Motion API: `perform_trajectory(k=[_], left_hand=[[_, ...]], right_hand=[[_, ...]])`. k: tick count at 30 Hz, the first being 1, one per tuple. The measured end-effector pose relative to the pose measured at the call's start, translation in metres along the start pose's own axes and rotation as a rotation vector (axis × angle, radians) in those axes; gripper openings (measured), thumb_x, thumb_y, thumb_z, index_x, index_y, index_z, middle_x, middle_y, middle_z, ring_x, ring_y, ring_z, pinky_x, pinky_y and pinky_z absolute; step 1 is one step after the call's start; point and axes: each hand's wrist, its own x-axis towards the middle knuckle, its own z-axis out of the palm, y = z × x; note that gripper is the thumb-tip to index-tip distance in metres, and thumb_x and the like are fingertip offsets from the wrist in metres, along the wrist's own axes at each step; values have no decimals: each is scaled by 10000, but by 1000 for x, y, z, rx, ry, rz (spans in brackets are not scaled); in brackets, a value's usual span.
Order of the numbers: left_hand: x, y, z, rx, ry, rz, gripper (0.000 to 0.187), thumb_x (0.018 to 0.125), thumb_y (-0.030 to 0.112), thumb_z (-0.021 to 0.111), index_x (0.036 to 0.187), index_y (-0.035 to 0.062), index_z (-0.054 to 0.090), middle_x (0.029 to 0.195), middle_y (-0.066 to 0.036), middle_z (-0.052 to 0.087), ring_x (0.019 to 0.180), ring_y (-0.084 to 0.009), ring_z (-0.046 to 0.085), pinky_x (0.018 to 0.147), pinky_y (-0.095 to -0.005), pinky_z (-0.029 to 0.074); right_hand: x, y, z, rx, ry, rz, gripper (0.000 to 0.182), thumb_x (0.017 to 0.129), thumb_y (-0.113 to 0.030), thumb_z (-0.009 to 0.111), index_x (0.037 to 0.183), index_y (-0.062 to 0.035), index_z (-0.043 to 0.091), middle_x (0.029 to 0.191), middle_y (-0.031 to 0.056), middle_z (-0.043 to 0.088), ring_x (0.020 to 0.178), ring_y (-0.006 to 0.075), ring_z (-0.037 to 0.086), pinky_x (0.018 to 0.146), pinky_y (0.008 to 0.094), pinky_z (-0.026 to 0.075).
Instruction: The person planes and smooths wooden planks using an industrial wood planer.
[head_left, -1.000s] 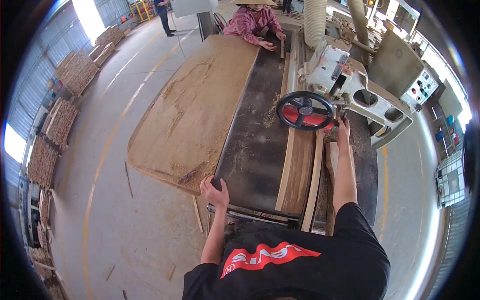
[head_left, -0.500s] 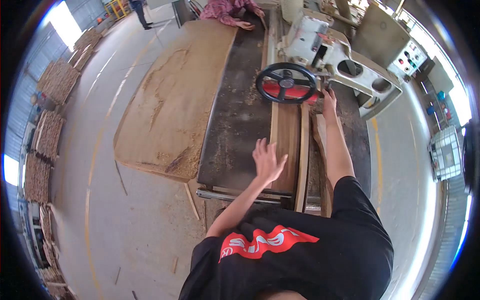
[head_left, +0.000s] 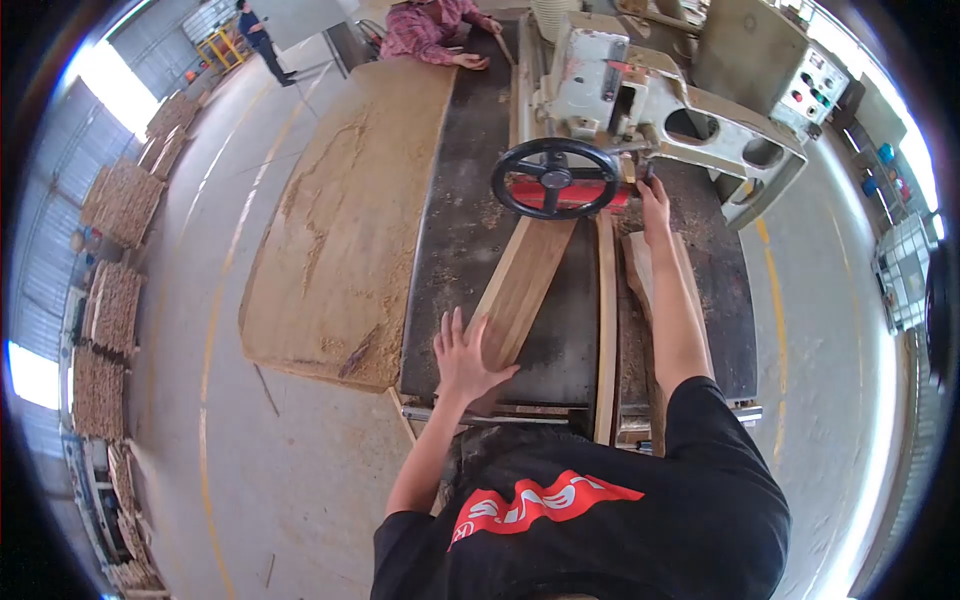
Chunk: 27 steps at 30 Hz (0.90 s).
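Observation:
My left hand [head_left: 466, 362], open with fingers spread, is at the near left end of a wooden plank [head_left: 525, 285]. Whether the palm presses on the wood cannot be told. The plank lies at a slant on the dark machine table [head_left: 560, 345], its far end under the black handwheel [head_left: 556, 178] and red guard [head_left: 610, 194]. At the machine's front, right of the wheel, my right hand [head_left: 654, 210] is closed around a small dark handle [head_left: 648, 174]. A narrow wooden strip [head_left: 606, 330] runs straight along the table between my arms.
A rough-edged board [head_left: 640, 262] lies under my right forearm. Left of the machine stands a sawdust-covered wooden tabletop [head_left: 340, 220]. Across the machine, a person in a checked shirt [head_left: 420, 32] reaches over the table. A control panel [head_left: 812, 88] is at the right.
The plank's near end has swung left, away from the strip, so it now slants. My left hand has moved left and down with it. My right hand stays at the handle.

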Motion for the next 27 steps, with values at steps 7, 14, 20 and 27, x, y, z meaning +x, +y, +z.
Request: perform_trajectory(k=[7,14,20,27], left_hand=[[-60,-74,-44,-27,32,-175,1122,560,543,953,1543,242,505,1544,-297,415,1453,-526,337,1205,-653,293],[-65,-85,-34,22,229,-490,1089,625,571,941,1551,229,482,1596,-370,315,1530,-557,226,1194,-684,305],[-48,-119,-28,124,285,-705,1089,676,692,876,1537,132,513,1612,-365,317,1536,-547,228,1183,-694,302],[-40,-147,-24,117,326,-724,1104,694,724,861,1526,84,519,1614,-345,332,1539,-525,221,1204,-674,242]], right_hand=[[9,16,-5,31,-18,8,569,1029,-249,689,1522,-6,544,1439,92,636,1321,194,558,1144,325,369],[8,11,-3,7,-20,1,520,1014,-226,699,1480,-28,585,1365,49,662,1288,164,561,1133,304,367],[11,14,-1,57,-17,-1,475,1003,-211,702,1445,-55,625,1326,27,678,1240,158,580,1103,297,381],[10,10,7,40,38,34,516,1009,-192,668,1494,-42,574,1404,68,658,1298,193,574,1129,331,381]])
